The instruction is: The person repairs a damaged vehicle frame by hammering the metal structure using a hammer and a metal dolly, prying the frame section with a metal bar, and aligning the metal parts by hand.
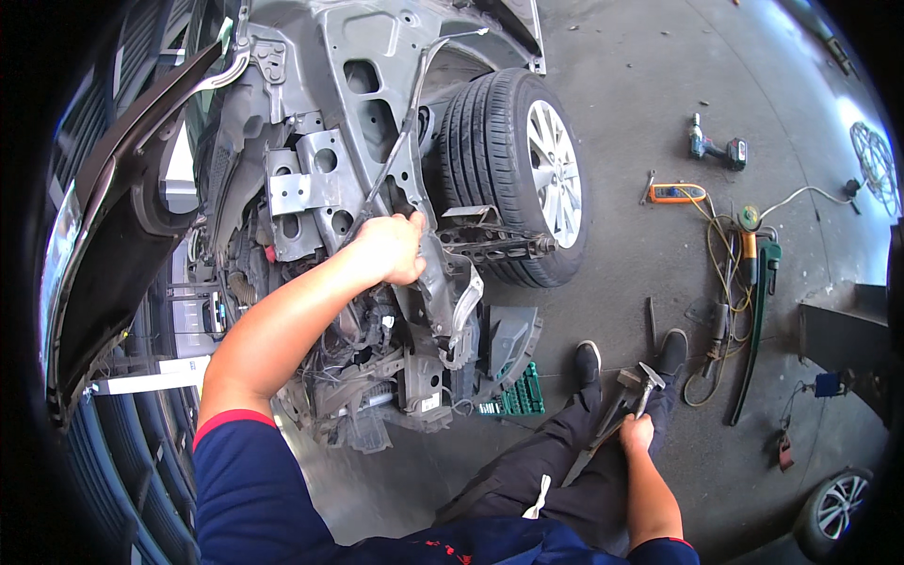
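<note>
My left hand is closed over the grey metal body rail of a stripped car front, its fingers partly hidden. A thin dark cable or rod runs along the rail close to that hand. Low at the right, my right hand is wrapped round the handle of a hammer, whose metal head points away from me. Beside it is a second tool with a block-like head and a long handle; whether my fingers hold it too, I cannot tell.
A wheel stands right of the body. On the floor lie a cordless impact driver, an orange tool, cords and a long green tool. A green socket tray is near my feet. An open panel rises left.
</note>
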A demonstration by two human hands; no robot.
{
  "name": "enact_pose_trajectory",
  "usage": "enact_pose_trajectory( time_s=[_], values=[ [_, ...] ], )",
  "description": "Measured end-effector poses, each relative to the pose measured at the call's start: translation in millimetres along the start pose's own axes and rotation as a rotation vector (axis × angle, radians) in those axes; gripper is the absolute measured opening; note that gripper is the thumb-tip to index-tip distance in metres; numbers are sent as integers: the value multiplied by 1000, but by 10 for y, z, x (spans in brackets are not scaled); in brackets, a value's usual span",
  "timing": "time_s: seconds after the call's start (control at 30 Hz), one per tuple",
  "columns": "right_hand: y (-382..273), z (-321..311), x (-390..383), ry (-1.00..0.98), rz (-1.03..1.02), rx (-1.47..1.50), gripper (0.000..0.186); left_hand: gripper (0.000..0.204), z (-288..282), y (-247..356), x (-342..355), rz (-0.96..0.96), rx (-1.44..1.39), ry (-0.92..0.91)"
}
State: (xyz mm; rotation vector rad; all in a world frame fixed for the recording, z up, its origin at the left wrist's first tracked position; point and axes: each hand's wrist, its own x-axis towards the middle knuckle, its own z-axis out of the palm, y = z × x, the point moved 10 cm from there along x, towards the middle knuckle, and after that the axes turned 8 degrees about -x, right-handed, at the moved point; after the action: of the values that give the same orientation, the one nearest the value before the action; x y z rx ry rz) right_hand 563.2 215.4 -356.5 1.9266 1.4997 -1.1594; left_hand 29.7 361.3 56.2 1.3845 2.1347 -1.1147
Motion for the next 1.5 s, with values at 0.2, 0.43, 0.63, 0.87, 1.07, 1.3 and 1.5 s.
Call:
enact_pose_trajectory(
  time_s=[0.2,0.43,0.63,0.87,1.07,1.3,1.5],
  values=[
    [83,15,-47,-8,24,38,40,42,-9,-103,21,50,-58,82],
    [168,167,22,-3,45,3,39,34,-47,-76,-8,139,16,-24],
    [132,264,3,-110,79,-40,40,32,-60,30,-63,226,89,45],
    [115,237,-55,-63,53,2,39,24,-156,-39,14,171,-53,56],
    [170,308,15,-64,124,31,41,28,-75,-49,-10,179,-35,37],
    [58,221,10,-63,76,-31,41,33,-2,2,-45,183,58,73],
    [53,242,13,-78,94,19,40,35,-164,-87,49,175,-168,59]
  ],
)
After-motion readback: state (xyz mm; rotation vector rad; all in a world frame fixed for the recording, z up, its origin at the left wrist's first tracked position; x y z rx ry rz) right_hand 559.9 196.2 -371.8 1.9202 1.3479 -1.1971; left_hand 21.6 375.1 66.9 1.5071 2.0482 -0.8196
